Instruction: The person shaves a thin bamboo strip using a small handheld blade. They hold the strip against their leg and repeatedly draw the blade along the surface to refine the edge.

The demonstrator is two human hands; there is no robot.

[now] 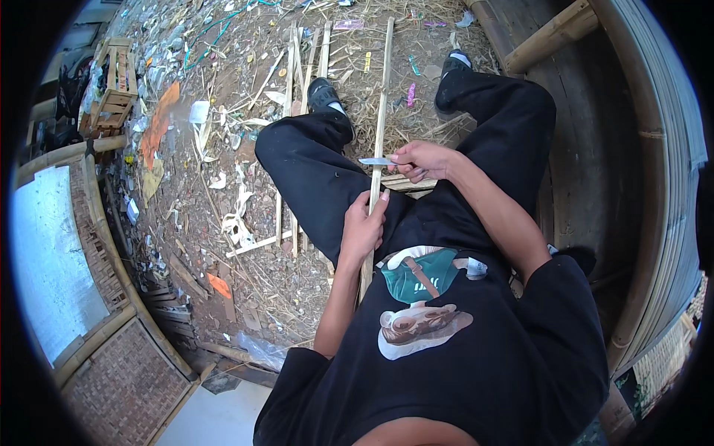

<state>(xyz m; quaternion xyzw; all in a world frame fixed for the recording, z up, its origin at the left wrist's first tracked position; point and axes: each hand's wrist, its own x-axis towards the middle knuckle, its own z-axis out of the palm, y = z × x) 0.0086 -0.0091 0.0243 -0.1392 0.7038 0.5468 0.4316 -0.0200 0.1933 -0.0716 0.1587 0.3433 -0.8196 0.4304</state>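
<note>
A long pale strip of bamboo or wood [384, 93] runs lengthwise between my legs, from past my feet back to my left side. My left hand [363, 225] is closed around it near my lap, thumb along the strip. Just beyond, my right hand [420, 160] grips a knife [377, 161] by its handle, which my fingers mostly hide. The blade points left and lies across the strip, at or very near its surface; whether it cuts in, I cannot tell.
More pale strips [288, 70] lie on the littered ground by my left foot. A wooden crate [117, 78] stands far left, near a woven bamboo panel [126, 379]. On the right are a bamboo pole [552, 33] and dark planks [587, 149]. Clear plastic [260, 348] lies at lower left.
</note>
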